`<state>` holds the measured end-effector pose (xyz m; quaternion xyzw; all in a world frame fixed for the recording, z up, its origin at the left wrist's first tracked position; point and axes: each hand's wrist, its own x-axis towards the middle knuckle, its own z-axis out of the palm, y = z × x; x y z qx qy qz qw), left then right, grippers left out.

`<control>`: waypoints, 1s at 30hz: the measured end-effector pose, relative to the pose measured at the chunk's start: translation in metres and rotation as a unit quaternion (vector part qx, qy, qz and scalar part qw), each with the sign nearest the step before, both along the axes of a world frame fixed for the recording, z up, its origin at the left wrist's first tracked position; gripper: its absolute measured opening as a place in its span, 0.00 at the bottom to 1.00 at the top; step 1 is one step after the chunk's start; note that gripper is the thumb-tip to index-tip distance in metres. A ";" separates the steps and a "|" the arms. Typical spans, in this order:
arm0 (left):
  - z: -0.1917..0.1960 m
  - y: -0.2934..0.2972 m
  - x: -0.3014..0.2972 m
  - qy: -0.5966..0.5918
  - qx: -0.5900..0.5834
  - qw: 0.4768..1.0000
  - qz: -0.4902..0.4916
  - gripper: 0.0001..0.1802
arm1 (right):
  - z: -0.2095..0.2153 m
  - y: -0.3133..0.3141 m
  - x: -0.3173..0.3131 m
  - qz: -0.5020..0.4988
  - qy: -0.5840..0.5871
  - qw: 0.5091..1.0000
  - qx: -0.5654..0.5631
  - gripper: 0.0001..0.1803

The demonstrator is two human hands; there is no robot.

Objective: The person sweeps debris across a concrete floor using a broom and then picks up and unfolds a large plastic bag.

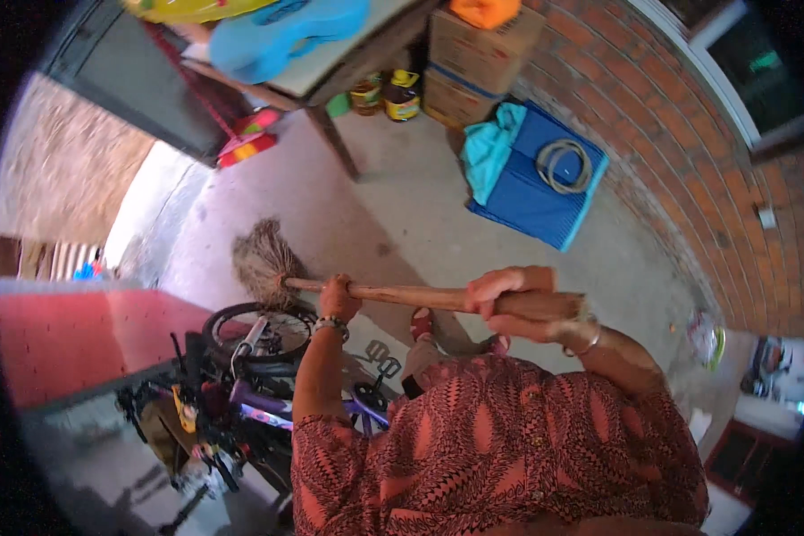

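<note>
A long wooden-handled straw broom (402,294) lies across the front of my body, its frayed bristle head (266,261) out to the left. My left hand (338,298) is wrapped round the handle close to the bristles; a beaded bracelet circles that wrist. Farther up, by the thick end of the handle, my right hand (500,293) grips it, with a bangle on the wrist. The bristles are beside the wheel of a purple bicycle (263,402); whether they touch the floor I cannot tell.
A table (326,134) with a blue plastic item stands ahead, oil jugs (402,96) behind its leg. Cardboard boxes (473,67) and a folded blue mat (545,192) with a coiled hose (564,166) are near the brick wall (652,116). A colourful dustpan-like item (246,146) sits by the door.
</note>
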<state>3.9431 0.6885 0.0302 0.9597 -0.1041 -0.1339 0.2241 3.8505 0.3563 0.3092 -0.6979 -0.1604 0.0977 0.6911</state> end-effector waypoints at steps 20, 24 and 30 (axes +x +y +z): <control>0.075 -0.451 -0.337 0.257 -0.356 0.628 -0.642 0.20 | 0.156 -0.179 -0.489 -0.525 -0.167 0.829 -0.094 0.19; 0.059 -0.533 -0.468 0.252 -0.302 0.584 -0.710 0.16 | 0.137 -0.150 -0.597 -0.434 -0.446 0.687 0.375 0.15; 0.076 -0.571 -0.536 0.203 -0.311 0.546 -0.751 0.11 | 0.093 -0.116 -0.695 -0.336 -0.599 0.475 0.551 0.22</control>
